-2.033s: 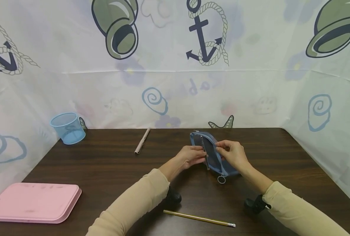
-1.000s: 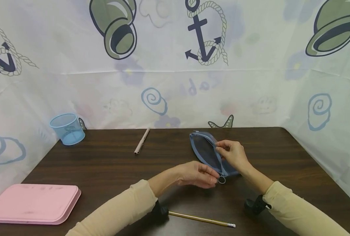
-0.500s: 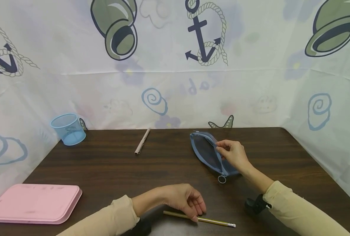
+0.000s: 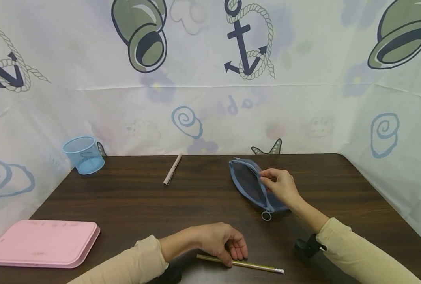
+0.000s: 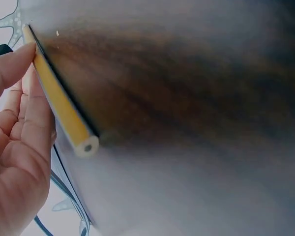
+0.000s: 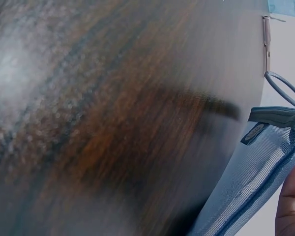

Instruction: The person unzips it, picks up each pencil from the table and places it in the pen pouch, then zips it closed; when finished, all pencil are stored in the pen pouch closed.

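Observation:
A yellow pencil with a white eraser lies near the front of the table. My left hand is over it, thumb and fingers pinching its shaft; in the left wrist view the pencil runs along the thumb tip, its unsharpened end toward the camera. With my right hand I grip the edge of a blue mesh zip pouch, whose mouth gapes open. A ring pull hangs at the pouch's near end. In the right wrist view the mesh pouch is at the right, with fingers behind it.
A pale pen lies toward the back of the dark wooden table. At the back left stands a blue mesh cup. A pink flat case sits at the left front. Printed cloth walls the table's back and sides.
My left hand has left the pouch, where a thin dark pen was at its fingers and is now out of sight, and come down to the pencil. My right hand has stayed on the pouch edge.

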A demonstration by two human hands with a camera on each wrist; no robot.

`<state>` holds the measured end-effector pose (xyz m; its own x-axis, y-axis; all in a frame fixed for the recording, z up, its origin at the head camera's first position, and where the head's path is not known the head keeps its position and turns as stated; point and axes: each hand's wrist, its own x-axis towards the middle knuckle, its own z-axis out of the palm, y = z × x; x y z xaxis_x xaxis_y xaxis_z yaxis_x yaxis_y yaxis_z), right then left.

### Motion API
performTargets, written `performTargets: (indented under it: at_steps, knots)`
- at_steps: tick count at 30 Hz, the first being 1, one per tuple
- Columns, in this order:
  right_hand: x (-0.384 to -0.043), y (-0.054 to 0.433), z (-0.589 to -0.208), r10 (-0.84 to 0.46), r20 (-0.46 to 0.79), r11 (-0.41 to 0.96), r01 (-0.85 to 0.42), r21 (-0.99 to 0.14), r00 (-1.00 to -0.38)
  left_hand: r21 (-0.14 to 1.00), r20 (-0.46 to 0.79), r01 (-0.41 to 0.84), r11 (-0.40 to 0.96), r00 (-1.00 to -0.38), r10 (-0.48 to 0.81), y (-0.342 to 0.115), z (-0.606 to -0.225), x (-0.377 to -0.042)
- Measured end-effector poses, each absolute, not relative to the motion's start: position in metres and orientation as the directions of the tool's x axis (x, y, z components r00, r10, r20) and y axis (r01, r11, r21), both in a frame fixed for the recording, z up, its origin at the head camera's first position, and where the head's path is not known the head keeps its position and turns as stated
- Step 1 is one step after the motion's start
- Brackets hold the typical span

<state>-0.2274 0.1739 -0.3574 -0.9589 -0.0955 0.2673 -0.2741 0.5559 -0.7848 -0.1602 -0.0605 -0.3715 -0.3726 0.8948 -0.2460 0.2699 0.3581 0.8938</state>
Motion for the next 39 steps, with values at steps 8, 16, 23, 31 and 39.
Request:
performTargets:
  at_steps: [8,16,23,31,39]
  knots:
    - [-0.227,0.175,-0.356,-0.089,0.261,0.556,-0.266,-0.788,-0.961,0.837,-0.205,0.402,0.370,-0.397,0.895,-0.056,-0.369,-0.157]
    - [-0.227,0.176,-0.357,-0.086,0.264,0.562,-0.265,-0.783,-0.961,0.719,-0.179,0.556,0.416,-0.430,0.885,-0.052,-0.367,-0.154]
    - [-0.227,0.176,-0.356,-0.086,0.261,0.555,-0.263,-0.789,-0.962,0.840,-0.198,0.400,0.366,-0.402,0.894,-0.060,-0.364,-0.167]
    - [-0.227,0.176,-0.356,-0.086,0.259,0.568,-0.261,-0.780,-0.962,0.930,-0.223,0.156,0.332,-0.479,0.849,-0.079,-0.353,-0.198]
    - [-0.229,0.175,-0.358,-0.088,0.268,0.555,-0.271,-0.787,-0.959,0.944,-0.316,-0.141,0.299,-0.657,0.685,-0.085,-0.356,-0.219]
